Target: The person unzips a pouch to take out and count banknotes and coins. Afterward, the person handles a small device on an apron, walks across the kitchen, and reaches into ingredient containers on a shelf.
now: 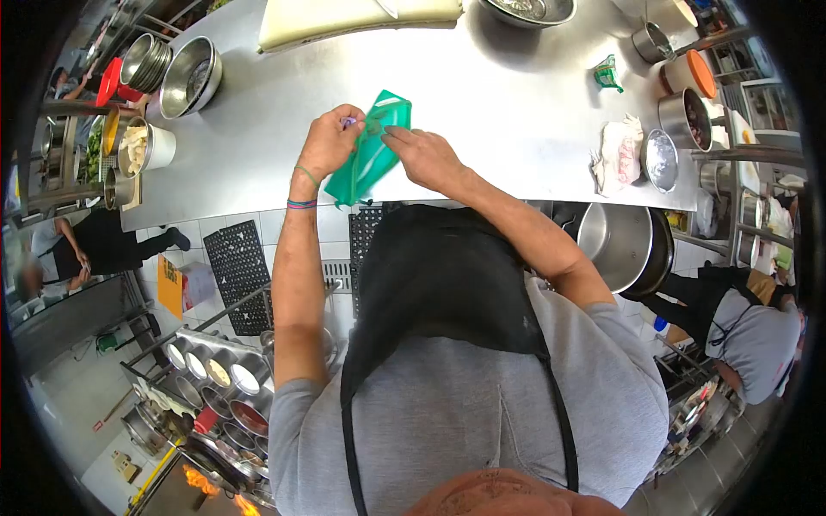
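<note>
Both my hands hold a green plastic bag (pixel 368 163) just above the near edge of a steel table (pixel 499 112). My left hand (pixel 329 143) pinches the bag's upper left side, with something small and purple between its fingers. My right hand (pixel 423 156) grips the bag's top right edge, fingertips on the plastic. The bag hangs tilted, its lower corner pointing towards my left wrist, which has coloured bands on it. I wear a grey shirt and a black apron.
Steel bowls (pixel 189 76) and a tub of food (pixel 138 146) stand at the table's left. At its far edge lies a white board (pixel 357 21). A green packet (pixel 607 74), a cloth (pixel 619 153) and pots (pixel 686 119) are on the right. A large pot (pixel 615 245) sits below. A co-worker (pixel 757 340) bends at right, and condiment cups (pixel 215 370) are lower left.
</note>
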The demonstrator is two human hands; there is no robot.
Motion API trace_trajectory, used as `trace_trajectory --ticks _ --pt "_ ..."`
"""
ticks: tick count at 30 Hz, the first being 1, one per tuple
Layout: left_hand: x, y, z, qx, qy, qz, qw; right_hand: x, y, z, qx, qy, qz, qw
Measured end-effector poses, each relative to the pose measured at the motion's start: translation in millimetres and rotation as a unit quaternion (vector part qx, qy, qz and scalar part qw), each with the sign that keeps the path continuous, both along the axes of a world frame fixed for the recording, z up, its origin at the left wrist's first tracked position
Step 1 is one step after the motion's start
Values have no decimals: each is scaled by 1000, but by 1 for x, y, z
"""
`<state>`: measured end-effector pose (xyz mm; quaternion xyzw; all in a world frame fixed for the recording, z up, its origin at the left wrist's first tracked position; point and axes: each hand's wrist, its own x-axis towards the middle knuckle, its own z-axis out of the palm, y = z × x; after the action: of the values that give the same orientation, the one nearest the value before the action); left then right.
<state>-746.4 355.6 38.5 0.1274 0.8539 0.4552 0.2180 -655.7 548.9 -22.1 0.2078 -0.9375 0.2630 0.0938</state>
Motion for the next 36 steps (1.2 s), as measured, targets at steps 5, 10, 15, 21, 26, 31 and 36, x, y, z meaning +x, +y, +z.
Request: trace_trajectory --ticks 5,10,15,21,26,31,36 --pt "0 -5 12 125 -136 27 982 2 21 16 52 0 9 999" --pt "8 -11 -8 166 -167 46 971 17 39 25 53 -62 -4 997" --pt "20 1 -16 209 -182 37 960 22 37 48 59 -107 -35 992" --pt "22 15 -19 219 -176 17 960 4 18 61 55 17 28 998" --pt "16 19 -20 199 -165 10 966 -29 12 8 135 -45 54 988" --pt "11 9 -21 207 -165 18 964 -43 16 -11 130 -64 51 988" --pt "8 7 -19 192 -162 19 968 -57 15 -3 145 -104 91 980"
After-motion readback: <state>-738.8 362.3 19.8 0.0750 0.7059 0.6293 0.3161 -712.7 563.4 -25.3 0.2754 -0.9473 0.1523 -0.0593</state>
